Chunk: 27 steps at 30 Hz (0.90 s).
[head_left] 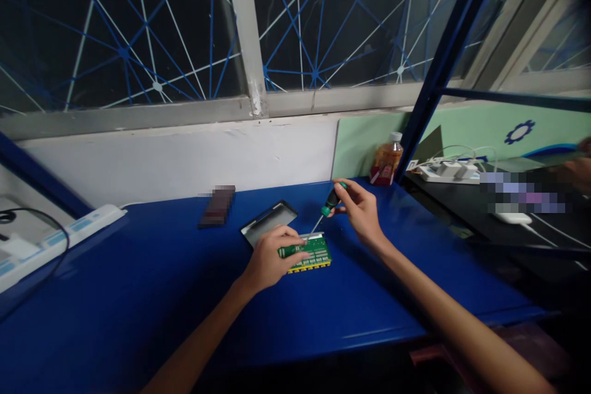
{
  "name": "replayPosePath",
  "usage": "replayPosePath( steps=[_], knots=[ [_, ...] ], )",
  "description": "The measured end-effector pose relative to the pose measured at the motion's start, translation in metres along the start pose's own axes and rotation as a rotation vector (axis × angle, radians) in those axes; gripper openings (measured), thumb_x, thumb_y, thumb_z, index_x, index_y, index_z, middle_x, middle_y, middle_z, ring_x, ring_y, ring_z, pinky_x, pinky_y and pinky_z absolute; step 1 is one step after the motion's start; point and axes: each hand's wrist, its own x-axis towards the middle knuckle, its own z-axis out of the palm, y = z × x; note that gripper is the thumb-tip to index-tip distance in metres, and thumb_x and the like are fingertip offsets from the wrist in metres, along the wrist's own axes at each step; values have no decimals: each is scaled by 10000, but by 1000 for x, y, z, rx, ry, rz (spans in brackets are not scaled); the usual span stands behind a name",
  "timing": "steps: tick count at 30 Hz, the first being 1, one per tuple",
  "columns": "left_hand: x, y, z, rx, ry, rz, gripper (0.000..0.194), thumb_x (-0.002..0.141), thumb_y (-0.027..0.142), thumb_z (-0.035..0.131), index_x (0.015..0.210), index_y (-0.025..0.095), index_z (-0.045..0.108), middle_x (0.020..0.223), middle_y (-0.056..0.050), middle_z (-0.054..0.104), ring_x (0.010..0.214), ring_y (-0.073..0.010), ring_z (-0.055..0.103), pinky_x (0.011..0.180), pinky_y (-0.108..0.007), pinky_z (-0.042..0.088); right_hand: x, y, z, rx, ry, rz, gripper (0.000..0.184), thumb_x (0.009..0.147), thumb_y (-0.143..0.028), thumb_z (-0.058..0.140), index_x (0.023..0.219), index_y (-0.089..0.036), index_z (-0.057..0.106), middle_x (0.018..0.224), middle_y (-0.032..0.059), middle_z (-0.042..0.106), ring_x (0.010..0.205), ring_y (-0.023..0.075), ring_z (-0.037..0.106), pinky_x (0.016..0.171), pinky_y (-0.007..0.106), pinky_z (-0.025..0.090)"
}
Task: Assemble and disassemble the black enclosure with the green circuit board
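Observation:
My right hand [360,209] pinches the green-and-black handle of a screwdriver [332,198] and tilts it down to the left. The shaft runs toward a green circuit board [319,252] on the blue table, its tip close to my left fingers. Whether the tip sits on a screw is too small to tell. My left hand [273,258] grips the board's left part, fingers over its top and thumb along the near side. A yellow strip edges the board's near side. Just behind my left hand lies a dark-rimmed casing [272,221] with a greyish inside, partly covered by that hand.
A dark, partly blurred slab [218,206] lies at the back left of the blue table [138,283]. White power strips [69,240] stand at the left edge. A drink bottle [388,160] is at the back right. Chargers and cables [457,169] crowd a neighbouring black table, near another person's hand [577,169].

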Motion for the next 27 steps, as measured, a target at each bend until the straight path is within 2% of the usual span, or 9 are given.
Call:
replayPosePath(
  steps=[6,17,27],
  knots=[
    [2,3,0,-19,-1,-7,98,796,254,680,805,180,743,836,-51,675,754,-165,629,702,-301,501,1,0,-2,10,7,7,337,808,-460,630,1003,-185,631,678,-12,606,490,129,596,472,307,568],
    [2,5,-3,-30,5,-42,159,846,263,620,793,189,750,804,-44,675,728,-164,624,652,-287,477,0,-7,-1,30,43,-24,336,812,-437,637,1022,-173,633,692,-6,600,513,132,608,469,299,572],
    [3,8,-4,-22,-3,-6,168,853,234,617,768,160,742,791,-52,671,708,-151,617,640,-258,454,-4,-9,3,16,63,-77,316,818,-400,641,1042,-177,640,710,-12,592,536,115,588,471,275,566]
  ],
)
